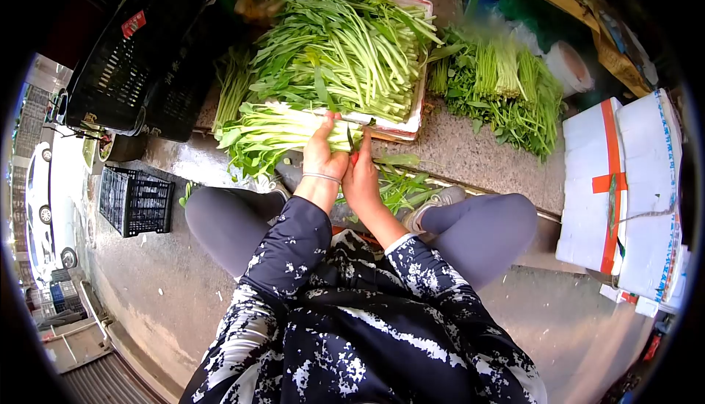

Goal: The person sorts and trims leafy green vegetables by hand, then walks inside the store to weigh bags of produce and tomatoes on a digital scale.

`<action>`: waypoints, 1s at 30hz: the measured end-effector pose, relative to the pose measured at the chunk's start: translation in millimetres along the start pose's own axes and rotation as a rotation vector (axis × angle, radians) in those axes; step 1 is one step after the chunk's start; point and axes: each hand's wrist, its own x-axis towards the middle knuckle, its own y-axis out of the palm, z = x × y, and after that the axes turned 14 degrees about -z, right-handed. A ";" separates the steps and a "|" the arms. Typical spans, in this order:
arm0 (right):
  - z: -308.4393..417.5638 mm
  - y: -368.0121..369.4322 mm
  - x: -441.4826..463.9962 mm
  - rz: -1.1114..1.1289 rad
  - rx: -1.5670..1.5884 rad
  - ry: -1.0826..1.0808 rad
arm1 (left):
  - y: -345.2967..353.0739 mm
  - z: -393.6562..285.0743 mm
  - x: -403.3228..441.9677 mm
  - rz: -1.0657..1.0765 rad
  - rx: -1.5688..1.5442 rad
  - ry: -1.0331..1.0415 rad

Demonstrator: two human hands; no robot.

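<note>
My left hand (323, 156), with a bracelet at the wrist, is closed on a bunch of water spinach (275, 132). The leaves of the bunch point left and its cut stems point right. Close beside it, my right hand (363, 178) is closed on a small knife (349, 136). The dark blade stands at the stem ends, and a bit of red handle shows between the fingers. Just beyond both hands, a large pile of water spinach (352, 51) fills a white foam box (420, 99). Loose leaves and trimmings (400, 187) lie below my hands, between my feet.
More bundled greens (507, 81) lie on the stone ledge (459, 136) to the right. White foam boxes (587, 184) with red tape stand at far right. Black plastic crates (117, 59) are at upper left, and a smaller black crate (136, 202) sits on the ground.
</note>
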 end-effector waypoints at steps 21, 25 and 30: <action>-64.2 -26.0 -4.5 0.109 0.346 1.170 | -40.6 -43.9 -5.8 0.140 0.102 0.143; -83.8 -50.2 49.8 -0.158 0.259 1.071 | -40.6 -89.4 -24.9 0.161 0.159 0.036; -66.4 -45.2 55.5 -0.070 0.185 1.078 | -3.2 -193.2 -17.9 0.315 0.358 -0.016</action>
